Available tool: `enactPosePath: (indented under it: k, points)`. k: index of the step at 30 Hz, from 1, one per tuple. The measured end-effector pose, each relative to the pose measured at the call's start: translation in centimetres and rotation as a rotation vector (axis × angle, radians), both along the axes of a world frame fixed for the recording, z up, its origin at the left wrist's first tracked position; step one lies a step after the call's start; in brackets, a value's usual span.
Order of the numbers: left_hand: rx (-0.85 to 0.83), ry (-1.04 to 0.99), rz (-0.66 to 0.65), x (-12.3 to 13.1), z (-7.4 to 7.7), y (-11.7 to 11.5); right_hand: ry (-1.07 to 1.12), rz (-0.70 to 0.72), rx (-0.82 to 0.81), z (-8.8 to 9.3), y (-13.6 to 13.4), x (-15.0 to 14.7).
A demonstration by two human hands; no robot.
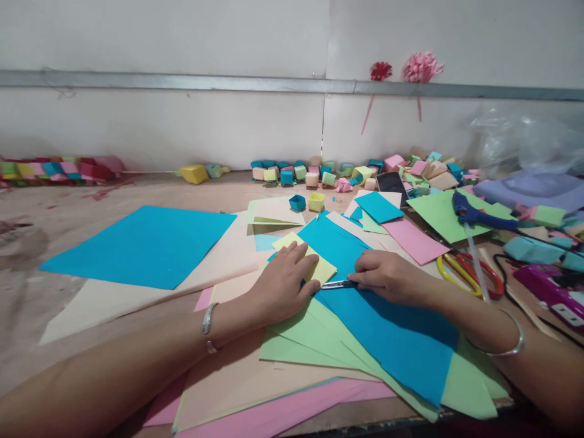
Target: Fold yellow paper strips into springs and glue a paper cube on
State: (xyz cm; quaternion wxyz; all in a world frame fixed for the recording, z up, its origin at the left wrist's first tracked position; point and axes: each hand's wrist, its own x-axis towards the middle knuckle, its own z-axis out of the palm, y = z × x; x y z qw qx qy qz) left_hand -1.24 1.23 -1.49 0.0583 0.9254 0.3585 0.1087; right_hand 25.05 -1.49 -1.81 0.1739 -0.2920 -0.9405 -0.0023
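Observation:
My left hand (285,281) lies flat, fingers spread, pressing on a small yellow paper square (319,266) and the long blue sheet (392,331) under it. Just to its right, my right hand (387,277) is closed on a small cutter knife (336,284) whose blade lies on that blue sheet. Green sheets (296,340), pale peach and pink sheets (283,413) are stacked beneath. A silver bangle sits on each wrist.
A large blue sheet (146,246) lies to the left. Scissors (460,271), a blue glue gun (479,216), a phone (391,181), a purple stapler (552,292) and several small paper boxes (314,173) crowd the right and back. Paper flowers (422,67) hang on the wall.

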Motion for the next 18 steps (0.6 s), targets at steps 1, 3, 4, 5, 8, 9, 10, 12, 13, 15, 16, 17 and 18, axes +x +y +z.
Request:
enactPosePath:
  k: [1, 3, 4, 5, 8, 9, 10, 12, 13, 15, 16, 17, 18]
  points:
    - [0.005, -0.003, 0.0, 0.0, 0.0, 0.0, -0.022, 0.003, 0.023, 0.1, -0.2, -0.3]
    - [0.015, -0.002, -0.002, 0.0, -0.1, 0.1, -0.055, 0.004, 0.063, 0.2, -0.5, -0.7]
    - [0.018, -0.001, -0.004, 0.0, -0.1, 0.1, -0.06, 0.002, 0.075, 0.2, -0.6, -0.9]
    - [0.02, 0.0, -0.004, 0.0, -0.1, 0.1, -0.065, 0.001, 0.083, 0.2, -0.7, -1.0]
    - [0.016, -0.004, -0.006, 0.0, -0.1, 0.1, -0.079, -0.006, 0.096, 0.1, -0.7, -0.9]
    - [0.013, -0.006, -0.006, 0.0, -0.1, 0.1, -0.081, -0.009, 0.096, 0.0, -0.6, -0.9]
    - [0.01, -0.007, -0.004, 0.0, 0.0, 0.1, -0.085, -0.014, 0.092, 0.0, -0.6, -0.7]
    - [0.005, -0.005, 0.004, 0.0, 0.0, 0.0, -0.095, -0.02, 0.079, 0.0, -0.4, -0.5]
    - [0.002, -0.005, 0.009, 0.0, 0.0, 0.0, -0.1, -0.018, 0.071, 0.0, -0.4, -0.4]
    - [-0.004, -0.007, 0.02, 0.0, -0.1, 0.0, -0.103, 0.011, 0.045, 0.2, -0.4, -0.2]
    - [-0.008, -0.007, 0.022, 0.0, -0.1, 0.0, -0.1, 0.038, 0.023, 0.3, -0.4, -0.1]
    - [-0.011, -0.007, 0.024, 0.0, -0.2, 0.0, -0.094, 0.064, -0.004, 0.5, -0.4, 0.0]
    - [-0.013, -0.007, 0.025, -0.1, -0.2, 0.0, -0.086, 0.086, -0.036, 0.7, -0.5, 0.1]
